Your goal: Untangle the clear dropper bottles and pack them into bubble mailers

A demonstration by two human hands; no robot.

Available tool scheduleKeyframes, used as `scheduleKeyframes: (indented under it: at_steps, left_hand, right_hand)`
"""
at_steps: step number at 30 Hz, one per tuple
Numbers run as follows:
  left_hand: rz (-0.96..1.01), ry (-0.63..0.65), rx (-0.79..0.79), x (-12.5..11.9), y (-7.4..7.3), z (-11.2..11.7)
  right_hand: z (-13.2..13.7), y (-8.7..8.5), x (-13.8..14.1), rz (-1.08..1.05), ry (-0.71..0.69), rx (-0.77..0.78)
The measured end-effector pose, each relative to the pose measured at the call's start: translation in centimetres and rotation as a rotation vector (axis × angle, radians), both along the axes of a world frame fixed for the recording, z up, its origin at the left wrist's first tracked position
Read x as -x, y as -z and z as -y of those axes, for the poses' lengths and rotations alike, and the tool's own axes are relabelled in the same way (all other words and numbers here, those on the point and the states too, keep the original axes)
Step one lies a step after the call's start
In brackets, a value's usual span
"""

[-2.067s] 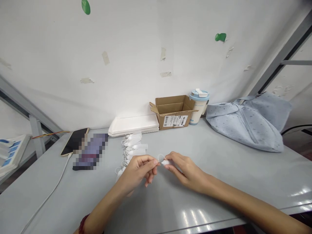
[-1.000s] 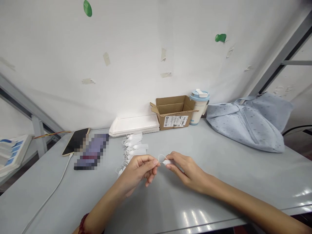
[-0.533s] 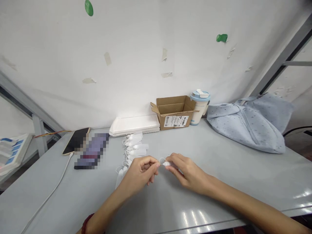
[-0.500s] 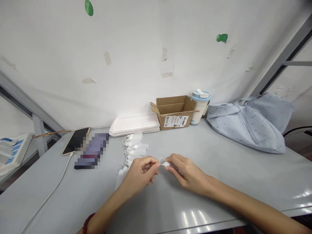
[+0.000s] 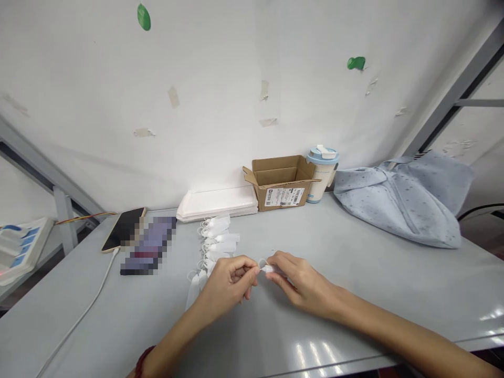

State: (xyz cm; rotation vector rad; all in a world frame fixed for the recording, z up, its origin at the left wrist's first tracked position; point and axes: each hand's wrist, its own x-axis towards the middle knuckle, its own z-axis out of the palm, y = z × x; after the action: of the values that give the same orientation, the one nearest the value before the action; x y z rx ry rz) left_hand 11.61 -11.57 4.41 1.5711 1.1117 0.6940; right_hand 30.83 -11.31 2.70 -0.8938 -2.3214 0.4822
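Observation:
Pinched between the thumb and fingers of my right hand (image 5: 299,278) is a small white squeeze bottle (image 5: 269,269), lying sideways with its narrow tip toward the left. A thin white loop (image 5: 262,262) stands up at its neck. My left hand (image 5: 232,281) has thumb and forefinger pressed together at the tip end; whether they grip the tip or a tiny cap is too small to tell. Beside and behind my left hand lies a row of similar translucent white bottles (image 5: 226,245) with looped ties, partly covered by that hand.
Behind stand a stack of white flat packs (image 5: 218,202), an open cardboard box (image 5: 283,197) and a lidded cup (image 5: 321,176). A blue cloth bag (image 5: 401,205) is at right. A phone (image 5: 124,230) with a white cable (image 5: 86,310) and a purple-blue item (image 5: 151,244) lie left.
My left fingertips and the bottle's tip have come slightly closer, so the thin gap between them has narrowed. The bottle stays in my right hand.

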Motion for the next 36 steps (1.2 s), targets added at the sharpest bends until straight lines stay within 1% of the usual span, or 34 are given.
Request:
scheduleKeyframes:
  at_steps: [3, 5, 6, 7, 8, 10, 11, 13, 15, 19, 22, 24, 27, 31, 33, 36]
  left_hand:
    - [-0.027, 0.021, -0.003, 0.0, -0.3, -0.1]
    - [-0.047, 0.030, -0.031, 0.5, -0.8, -0.5]
    - [-0.050, 0.009, -0.059, 0.9, -1.2, -0.7]
    - [-0.045, -0.039, -0.098, 1.6, -1.6, -1.1]
    - [-0.030, -0.120, -0.144, 2.4, -2.0, -1.4]
    - [0.036, -0.331, -0.235, 4.4, -2.8, -2.1]
    - [0.081, -0.406, -0.274, 5.3, -3.2, -2.3]
    - [0.152, -0.464, -0.276, 7.0, -3.9, -2.7]
    - [0.132, -0.442, -0.211, 8.0, -4.3, -2.9]
    - [-0.109, -0.301, -0.094, 8.3, -4.6, -3.1]
    - [-0.273, -0.192, -0.071, 8.2, -4.6, -3.3]
    - [-0.313, -0.163, -0.075, 8.3, -4.6, -3.3]
    - [-0.366, -0.160, -0.084, 8.5, -4.5, -3.3]
    - [-0.444, -0.139, -0.075, 9.0, -3.7, -3.5]
    - [-0.487, -0.183, -0.104, 9.2, -3.2, -3.8]
    - [-0.606, -0.312, -0.209, 9.3, -2.8, -4.2]
  right_hand:
    - [0.0, 0.0, 0.0, 0.008, -0.009, 0.025]
    - [0.0, -0.1, 0.0, 0.018, -0.012, 0.043]
    - [0.0, -0.2, 0.0, 0.024, -0.014, 0.050]
    - [0.0, -0.3, -0.1, 0.027, -0.015, 0.050]
    - [0.0, -0.4, -0.2, 0.027, -0.015, 0.043]
    - [-0.1, -0.5, -0.5, 0.018, -0.009, 0.008]
    - [-0.2, -0.6, -0.7, 0.011, -0.005, -0.018]
    - [-0.4, -0.6, -0.9, 0.004, 0.009, -0.068]
    - [-0.6, -0.4, -1.1, 0.012, 0.016, -0.110]
    - [-1.0, 0.0, -1.1, 0.046, 0.001, -0.197]
    - [-1.2, 0.3, -1.1, 0.068, -0.004, -0.226]
    - [-1.4, 0.5, -1.1, 0.080, -0.004, -0.231]
    - [-1.6, 0.6, -1.1, 0.093, -0.010, -0.243]
    - [-1.8, 0.8, -1.3, 0.122, -0.004, -0.237]
    - [-1.9, 0.9, -1.4, 0.130, -0.001, -0.227]
    - [-2.3, 1.1, -1.4, 0.114, 0.009, -0.201]
